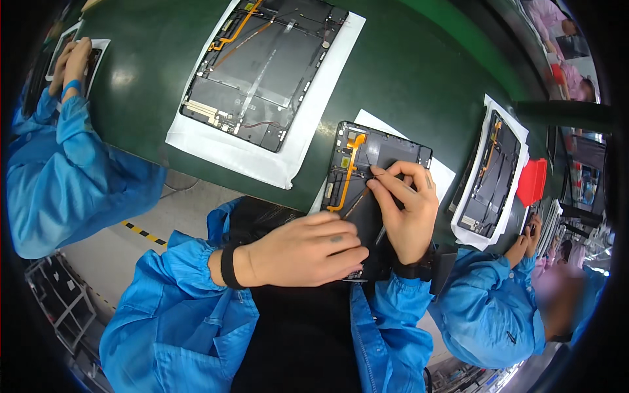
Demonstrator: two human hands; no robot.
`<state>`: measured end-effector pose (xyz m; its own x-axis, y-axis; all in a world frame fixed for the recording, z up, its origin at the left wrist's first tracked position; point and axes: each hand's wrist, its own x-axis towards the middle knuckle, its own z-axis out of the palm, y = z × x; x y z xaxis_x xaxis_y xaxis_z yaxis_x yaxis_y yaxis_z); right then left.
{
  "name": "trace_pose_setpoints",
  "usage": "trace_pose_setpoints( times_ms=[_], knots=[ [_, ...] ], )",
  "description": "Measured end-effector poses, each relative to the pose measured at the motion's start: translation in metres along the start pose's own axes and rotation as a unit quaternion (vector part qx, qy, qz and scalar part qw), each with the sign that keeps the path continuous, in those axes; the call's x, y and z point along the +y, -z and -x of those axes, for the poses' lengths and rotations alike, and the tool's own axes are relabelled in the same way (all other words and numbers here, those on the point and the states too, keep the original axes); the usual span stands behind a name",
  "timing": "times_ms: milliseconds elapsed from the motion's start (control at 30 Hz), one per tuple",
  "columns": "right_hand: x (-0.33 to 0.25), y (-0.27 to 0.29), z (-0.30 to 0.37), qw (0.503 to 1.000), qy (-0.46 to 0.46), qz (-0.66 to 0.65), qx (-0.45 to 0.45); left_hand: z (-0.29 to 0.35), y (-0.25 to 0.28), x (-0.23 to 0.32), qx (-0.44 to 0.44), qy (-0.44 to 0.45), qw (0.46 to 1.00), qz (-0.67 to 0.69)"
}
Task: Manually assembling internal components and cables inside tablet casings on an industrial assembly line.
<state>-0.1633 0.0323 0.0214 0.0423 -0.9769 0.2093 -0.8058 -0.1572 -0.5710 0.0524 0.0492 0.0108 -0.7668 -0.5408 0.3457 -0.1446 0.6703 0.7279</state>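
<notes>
Three opened tablets sit on the green table (pixel 406 78), and the near one (pixel 367 190) is under the person's hands at the table's near edge. The left hand (pixel 304 250) lies flat, fingers together, pressing on the tablet's near end and gripping nothing. The right hand (pixel 406 209) pinches a thin tool (pixel 362 200), its tip down by the orange flex cable (pixel 349 173) that runs along the tablet's left side. One black wristband on each wrist.

The second tablet (pixel 262 72), bigger in view, lies far and left on a white sheet (pixel 229 147), with its own orange cable along the far edge. The third tablet (pixel 495 173) lies to the right on another white sheet, a red piece (pixel 532 182) just beside it.

Two co-workers in blue sleeves flank the person: one's hands (pixel 71 62) at far left on another device, one's hand (pixel 527 239) at right.
</notes>
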Motion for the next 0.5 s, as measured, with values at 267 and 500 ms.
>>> trace_pose_setpoints(
  times_ms=[267, 500],
  knots=[
    [0.008, 0.002, 0.005, 0.991, -0.087, -0.097, 0.022, 0.004, 0.022, -0.027, -0.039, 0.020, 0.969, -0.243],
    [0.005, 0.014, 0.001, 0.987, -0.049, -0.152, 0.010, 0.002, 0.025, -0.029, -0.012, 0.100, 0.963, -0.250]
  ],
)
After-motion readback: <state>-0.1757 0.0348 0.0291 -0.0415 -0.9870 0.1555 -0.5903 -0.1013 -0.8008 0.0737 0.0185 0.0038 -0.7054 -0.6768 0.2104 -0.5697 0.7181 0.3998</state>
